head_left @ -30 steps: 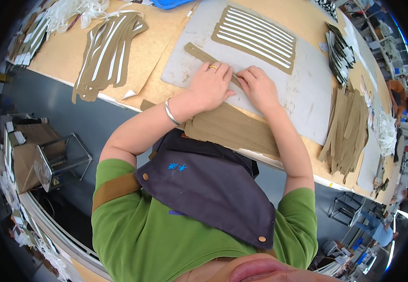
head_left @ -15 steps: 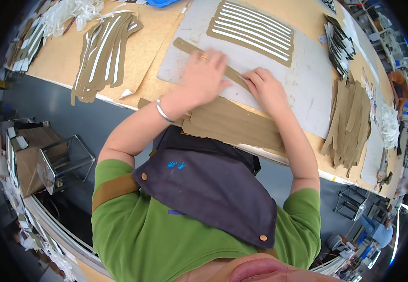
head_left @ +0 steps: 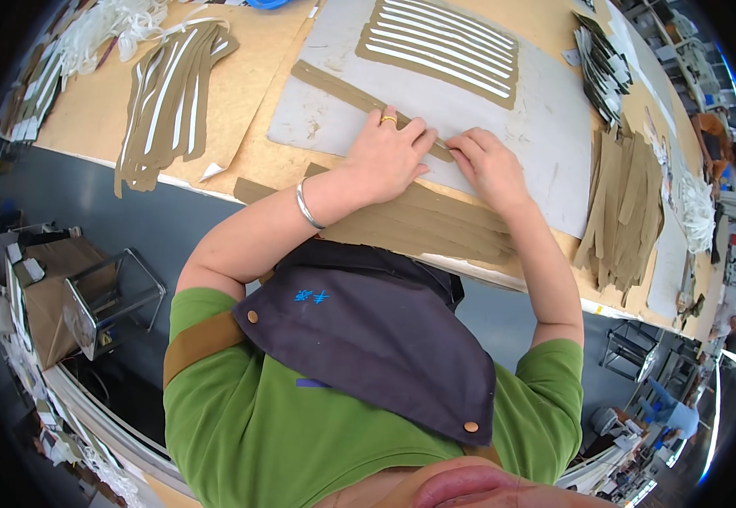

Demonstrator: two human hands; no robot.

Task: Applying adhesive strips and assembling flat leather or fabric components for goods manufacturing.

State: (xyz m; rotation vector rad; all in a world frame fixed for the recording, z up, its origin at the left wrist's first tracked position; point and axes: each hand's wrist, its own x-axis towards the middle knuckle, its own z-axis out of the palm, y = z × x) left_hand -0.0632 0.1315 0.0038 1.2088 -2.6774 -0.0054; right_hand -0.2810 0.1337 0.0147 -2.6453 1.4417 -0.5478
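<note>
A narrow brown strip (head_left: 334,85) lies slantwise on the grey board (head_left: 309,123), its near end between my hands. My left hand (head_left: 389,157), with a ring and a bangle, has bent fingers pressed on the strip close to that end. At the very end, my right hand (head_left: 491,169) pinches the strip between thumb and fingers, which partly hide it. Beneath my wrists, a pile of plain brown strips (head_left: 419,222) lies along the table's near edge. Beyond the hands sits a brown panel (head_left: 440,51) of side-by-side strips with white lines.
Brown strips with white bands (head_left: 169,102) lie left, overhanging the edge near a lifted paper corner (head_left: 213,171). A heap of white ribbon (head_left: 114,34) is behind them. At right are loose brown strips (head_left: 626,212), black-and-white pieces (head_left: 601,68) and more white ribbon (head_left: 697,212).
My left hand has slid along the strip toward its near end, and its fingers, blurred before, now bend down onto it. The right hand keeps its pinch at the end. The view has shifted slightly.
</note>
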